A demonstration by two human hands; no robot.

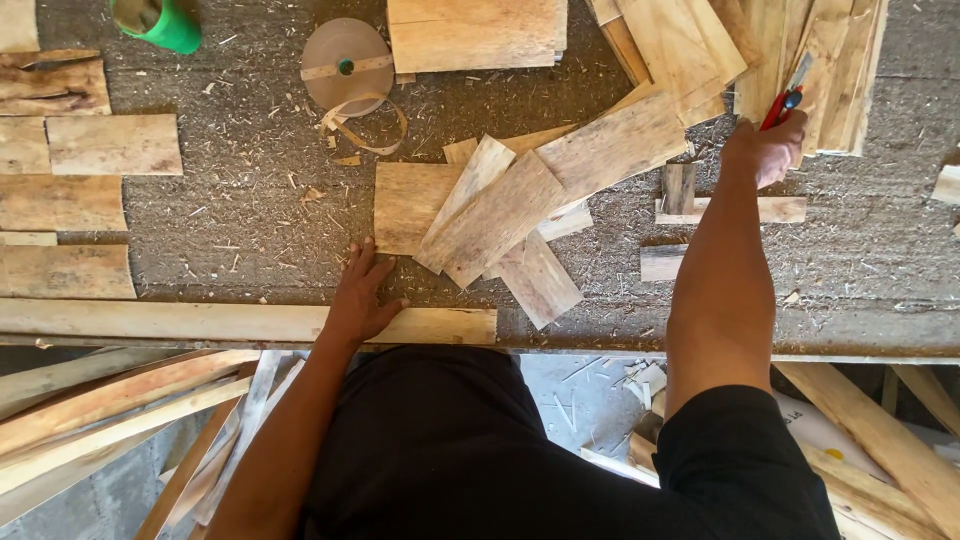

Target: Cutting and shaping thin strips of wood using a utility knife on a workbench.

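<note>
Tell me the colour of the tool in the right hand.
Red with a blue detail: the utility knife in the right hand, seen in the head view.

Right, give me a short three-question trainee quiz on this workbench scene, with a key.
1. True or false: the right hand holds a red-handled utility knife.
2. What does the left hand rest on? A) the roll of paper tape B) the long wooden plank at the bench edge C) the green cylinder
3. Fill in: the loose pile of thin wood pieces lies ____ the two hands.

Key: 1 true; 2 B; 3 between.
</note>
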